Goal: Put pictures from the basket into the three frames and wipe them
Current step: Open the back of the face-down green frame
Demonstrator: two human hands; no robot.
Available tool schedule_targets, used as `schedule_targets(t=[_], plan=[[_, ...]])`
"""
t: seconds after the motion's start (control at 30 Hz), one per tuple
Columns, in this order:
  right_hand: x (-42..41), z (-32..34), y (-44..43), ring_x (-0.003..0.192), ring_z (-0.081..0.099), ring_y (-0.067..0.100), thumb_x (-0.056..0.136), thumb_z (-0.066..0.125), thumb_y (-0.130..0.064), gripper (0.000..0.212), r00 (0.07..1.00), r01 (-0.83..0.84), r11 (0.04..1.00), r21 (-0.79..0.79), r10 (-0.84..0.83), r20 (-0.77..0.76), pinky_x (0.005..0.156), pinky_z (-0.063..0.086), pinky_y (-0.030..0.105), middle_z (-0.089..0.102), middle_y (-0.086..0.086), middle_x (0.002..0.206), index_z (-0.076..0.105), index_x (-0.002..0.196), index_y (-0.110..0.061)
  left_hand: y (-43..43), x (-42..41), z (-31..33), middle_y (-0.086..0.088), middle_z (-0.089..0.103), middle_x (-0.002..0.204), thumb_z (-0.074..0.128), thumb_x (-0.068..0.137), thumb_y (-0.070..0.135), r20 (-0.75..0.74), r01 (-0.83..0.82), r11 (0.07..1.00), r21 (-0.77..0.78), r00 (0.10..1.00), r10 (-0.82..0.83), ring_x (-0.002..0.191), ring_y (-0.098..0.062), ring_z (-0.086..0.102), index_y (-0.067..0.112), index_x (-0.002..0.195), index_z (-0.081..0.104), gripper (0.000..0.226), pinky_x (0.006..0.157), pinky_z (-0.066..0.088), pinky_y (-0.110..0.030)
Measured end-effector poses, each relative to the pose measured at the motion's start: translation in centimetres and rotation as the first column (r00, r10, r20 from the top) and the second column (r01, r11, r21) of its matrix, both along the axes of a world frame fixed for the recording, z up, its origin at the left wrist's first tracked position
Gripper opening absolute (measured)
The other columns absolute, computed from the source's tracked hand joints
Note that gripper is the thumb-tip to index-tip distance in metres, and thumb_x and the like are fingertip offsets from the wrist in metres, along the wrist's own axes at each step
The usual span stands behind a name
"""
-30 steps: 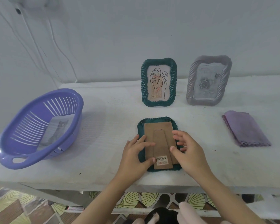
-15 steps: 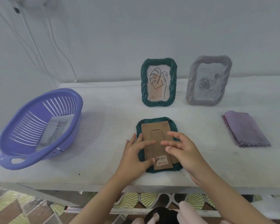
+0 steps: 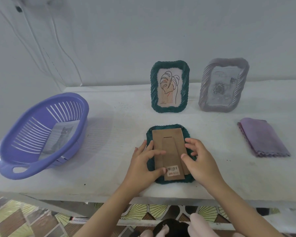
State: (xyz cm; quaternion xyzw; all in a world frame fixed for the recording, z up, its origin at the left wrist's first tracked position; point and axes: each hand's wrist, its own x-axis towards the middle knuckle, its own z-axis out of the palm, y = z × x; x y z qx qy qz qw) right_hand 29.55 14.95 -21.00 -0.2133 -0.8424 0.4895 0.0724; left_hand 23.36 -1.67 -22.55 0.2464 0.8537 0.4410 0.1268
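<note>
Three frames are on the surface (image 3: pixel 126 117): one standing green frame (image 3: pixel 185 86), one face-down green frame (image 3: pixel 167 151) and one grey frame (image 3: pixel 243 82). There is one purple basket (image 3: pixel 24 168) with one cat picture (image 3: pixel 61 137) showing in it, and one folded cloth (image 3: pixel 261 137). Two hands are in view: left hand (image 3: pixel 142 165), right hand (image 3: pixel 202 163).

Barcode sticker (image 3: pixel 173 170): we see black bars on white, low on the cardboard stand (image 3: pixel 171 151) of the face-down green frame (image 3: pixel 176 182); digits too small to read.
Orange strip below the bars: characters we cannot decipher.
Leaf print (image 3: pixel 168 89): tiny unreadable mark, lower left.
</note>
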Motion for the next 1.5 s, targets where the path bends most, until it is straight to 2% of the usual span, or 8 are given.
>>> schedule_targets(t=[0.1, 0.3, 0.5, 0.63, 1.03, 1.23, 1.33, 1.5], plan=[[-0.1, 0.0, 0.3, 0.105, 0.046, 0.009, 0.089, 0.056, -0.014, 0.045, 0.999, 0.030, 0.997, -0.069, -0.032, -0.033, 0.083, 0.036, 0.022, 0.052, -0.010, 0.121, 0.042, 0.129, -0.026, 0.1, 0.0, 0.0, 0.011, 0.023, 0.151, 0.075, 0.074, 0.022, -0.013, 0.001, 0.999, 0.032, 1.000, -0.001, 0.136, 0.004, 0.002, 0.051, 0.100, 0.055, 0.044, 0.113, -0.004, -0.026], [0.0, -0.2, 0.3, 0.097, 0.052, 0.002, 0.088, 0.057, -0.008, 0.039, 0.988, 0.039, 0.996, -0.080, -0.051, -0.149, 0.073, 0.037, 0.007, 0.052, -0.015, 0.109, 0.044, 0.116, -0.032, 0.1, 0.2, 0.0, 0.018, 0.022, 0.148, 0.075, 0.073, 0.012, 0.020, -0.014, 0.991, 0.134, 1.000, 0.011, 0.137, 0.002, 0.013, 0.048, 0.096, 0.058, 0.046, 0.118, 0.012, -0.035], [0.1, -0.4, 0.7, 0.085, 0.055, 0.000, 0.087, 0.060, -0.013, 0.038, 0.978, 0.063, 0.998, -0.027, -0.067, -0.196, 0.061, 0.043, 0.007, 0.053, -0.014, 0.103, 0.046, 0.118, -0.029, 0.1, 0.3, -0.2, 0.028, 0.026, 0.142, 0.074, 0.073, 0.004, 0.023, 0.029, 0.976, 0.217, 0.999, -0.035, 0.127, 0.020, 0.021, 0.038, 0.098, 0.063, 0.044, 0.093, 0.037, -0.005], [-0.2, -0.5, 1.1, 0.084, 0.057, 0.003, 0.085, 0.063, -0.010, 0.039, 0.972, 0.077, 0.996, -0.042, -0.084, -0.219, 0.064, 0.044, 0.010, 0.055, -0.015, 0.095, 0.047, 0.116, -0.027, 0.0, 0.1, -0.3, 0.024, 0.032, 0.137, 0.076, 0.070, 0.005, -0.008, 0.010, 0.976, 0.218, 1.000, -0.008, 0.125, 0.014, 0.027, 0.035, 0.098, 0.063, 0.043, 0.086, 0.037, 0.000], [0.3, -0.9, 0.6, 0.076, 0.055, 0.001, 0.087, 0.061, -0.017, 0.049, 0.978, 0.027, 0.997, 0.075, -0.011, -0.206, 0.058, 0.043, 0.002, 0.047, -0.026, 0.089, 0.042, 0.130, -0.029, -0.2, 0.5, -0.5, 0.025, 0.027, 0.142, 0.076, 0.072, 0.011, -0.060, 0.009, 0.985, 0.174, 0.998, 0.002, 0.130, 0.011, 0.025, 0.042, 0.098, 0.061, 0.043, 0.097, 0.029, -0.001], [-0.3, -0.8, 0.9, 0.086, 0.054, -0.003, 0.088, 0.060, -0.016, 0.048, 0.981, -0.023, 1.000, -0.017, 0.019, -0.192, 0.065, 0.044, 0.005, 0.048, -0.022, 0.109, 0.039, 0.130, -0.026, -0.3, 0.6, -0.5, 0.027, 0.025, 0.141, 0.076, 0.072, 0.010, -0.057, 0.014, 0.983, 0.183, 0.998, -0.004, 0.128, 0.017, 0.022, 0.044, 0.097, 0.061, 0.045, 0.097, 0.033, -0.003], [-0.4, -0.9, 0.7, 0.087, 0.049, -0.009, 0.088, 0.059, -0.016, 0.049, 0.982, -0.029, 0.999, 0.032, 0.034, -0.186, 0.065, 0.041, 0.001, 0.042, -0.030, 0.105, 0.038, 0.131, -0.025, -0.3, 0.6, -0.6, 0.026, 0.026, 0.142, 0.076, 0.072, 0.010, -0.060, 0.018, 0.983, 0.180, 0.998, -0.007, 0.129, 0.015, 0.022, 0.043, 0.099, 0.061, 0.045, 0.093, 0.031, 0.001], [-0.5, -1.4, 0.7, 0.093, 0.046, 0.002, 0.088, 0.059, -0.019, 0.048, 0.980, 0.005, 0.992, 0.128, 0.021, -0.196, 0.069, 0.034, 0.004, 0.044, -0.016, 0.116, 0.041, 0.131, -0.029, -0.2, 0.6, -0.4, 0.025, 0.023, 0.144, 0.075, 0.074, 0.012, -0.047, 0.032, 0.988, 0.149, 0.999, -0.026, 0.124, 0.023, 0.018, 0.043, 0.101, 0.060, 0.044, 0.092, 0.031, 0.002]])
